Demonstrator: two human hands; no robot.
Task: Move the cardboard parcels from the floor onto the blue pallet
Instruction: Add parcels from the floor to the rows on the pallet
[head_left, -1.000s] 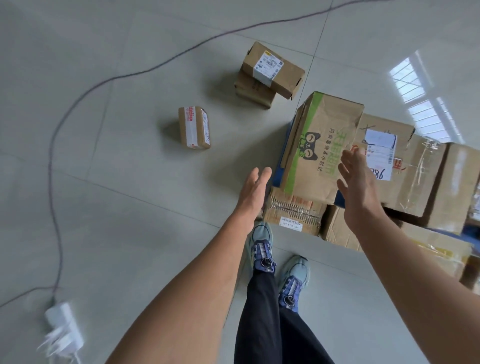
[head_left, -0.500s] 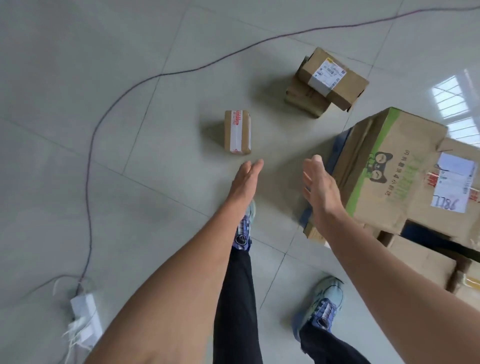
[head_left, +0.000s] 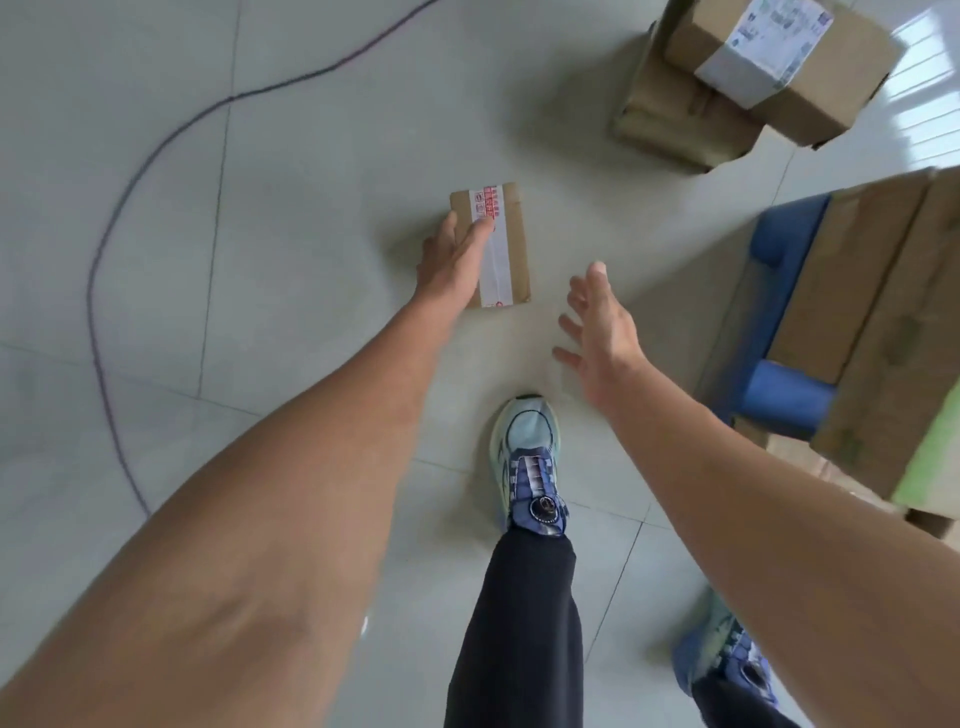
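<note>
The parcel (head_left: 508, 244) lies on the floor. The left hand (head_left: 451, 255) lies flat over its left edge, hiding it, grip seemingly unclenched. The right hand (head_left: 597, 332) hovers nearby, spread, empty. The pallet (head_left: 782, 239) is cut off at right.

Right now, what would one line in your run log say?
small parcel: on floor | left hand: fingers on its top | right hand: open, empty, apart | blue pallet: holds boxes

floor (head_left: 291, 130): pale grey tiles | cable (head_left: 111, 234): dark, curving | window glare (head_left: 930, 88)
</note>
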